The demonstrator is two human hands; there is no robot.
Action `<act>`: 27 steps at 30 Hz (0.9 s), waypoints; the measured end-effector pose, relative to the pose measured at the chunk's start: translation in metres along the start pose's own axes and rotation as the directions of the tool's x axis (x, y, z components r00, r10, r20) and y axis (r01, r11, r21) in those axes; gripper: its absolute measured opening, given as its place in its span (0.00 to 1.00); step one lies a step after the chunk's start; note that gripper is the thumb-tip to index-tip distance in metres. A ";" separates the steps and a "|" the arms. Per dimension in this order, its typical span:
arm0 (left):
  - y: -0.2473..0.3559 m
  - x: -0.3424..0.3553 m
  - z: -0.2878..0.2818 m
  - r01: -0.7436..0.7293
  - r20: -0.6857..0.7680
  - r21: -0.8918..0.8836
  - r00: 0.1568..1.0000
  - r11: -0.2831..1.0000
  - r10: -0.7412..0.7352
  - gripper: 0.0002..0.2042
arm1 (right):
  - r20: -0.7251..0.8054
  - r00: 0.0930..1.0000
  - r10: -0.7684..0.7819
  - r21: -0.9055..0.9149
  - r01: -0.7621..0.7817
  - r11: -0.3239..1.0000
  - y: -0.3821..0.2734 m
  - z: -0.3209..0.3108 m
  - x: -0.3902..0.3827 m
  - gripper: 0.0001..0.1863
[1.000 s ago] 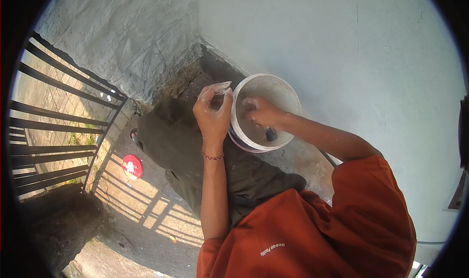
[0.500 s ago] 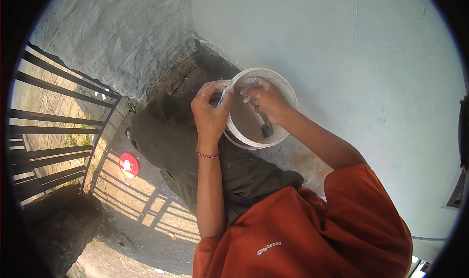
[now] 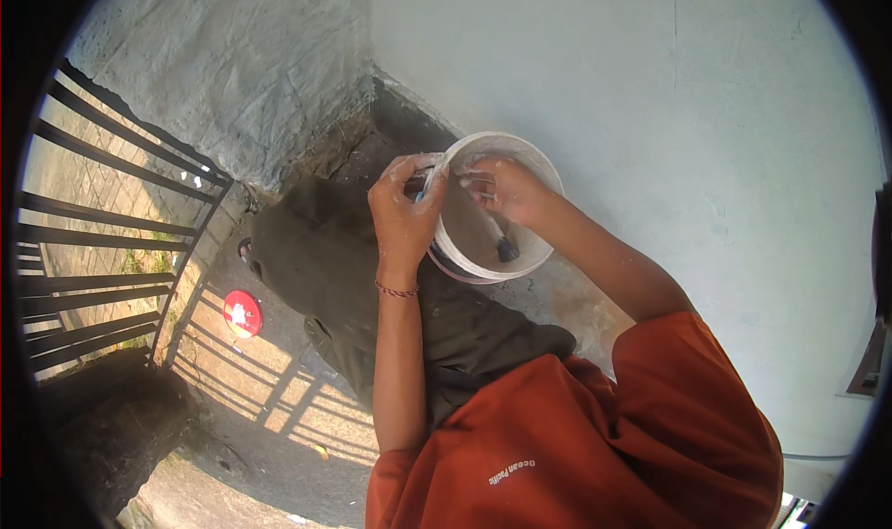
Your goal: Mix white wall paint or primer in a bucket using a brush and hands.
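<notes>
A white plastic bucket, stained with pale grey material, is beside my dark-trousered leg. My left hand, fingers whitened with the same material, pinches the bucket's left rim. Inside, my right hand has its fingers curled near the upper left of the inner wall; what they hold is too hidden to make out. A brush with dark bristles and a pale handle lies slanted in the bucket, its upper end at my right fingers.
Smooth pale wall rises right, rough grey plaster at upper left. A black metal railing stands left, casting striped shadows on concrete. A red disc or lid with white residue lies on the floor. A dark ledge is at lower left.
My left fingers have come onto the bucket rim from just left of it. My right hand has shifted upward inside the bucket, and the bucket sits slightly higher in view.
</notes>
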State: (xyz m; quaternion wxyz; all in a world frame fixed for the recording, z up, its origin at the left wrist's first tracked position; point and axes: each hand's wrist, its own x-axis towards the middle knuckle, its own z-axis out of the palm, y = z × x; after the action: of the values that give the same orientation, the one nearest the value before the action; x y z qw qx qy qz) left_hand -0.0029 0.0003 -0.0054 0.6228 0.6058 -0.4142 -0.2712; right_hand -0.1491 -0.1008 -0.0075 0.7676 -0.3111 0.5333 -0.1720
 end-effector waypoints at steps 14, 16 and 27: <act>0.006 0.001 0.000 0.023 -0.004 -0.001 1.000 1.000 -0.023 0.08 | -0.063 0.997 -0.045 -0.316 0.023 0.948 0.003 -0.009 0.004 0.10; 0.005 0.001 0.001 0.043 -0.002 0.005 0.999 0.999 -0.043 0.09 | -0.086 0.987 -0.139 -0.612 0.058 0.789 0.008 -0.006 -0.001 0.12; 0.000 0.001 0.000 -0.069 0.049 0.066 0.997 0.995 0.065 0.12 | 0.193 0.979 -0.072 -0.919 0.155 -0.363 0.019 -0.009 0.006 0.22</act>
State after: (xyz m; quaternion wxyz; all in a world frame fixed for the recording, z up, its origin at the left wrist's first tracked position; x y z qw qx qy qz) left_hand -0.0020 -0.0005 -0.0054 0.6008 0.6058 -0.4577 -0.2502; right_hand -0.1561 -0.0926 -0.0266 0.1741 -0.8623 0.3909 0.2708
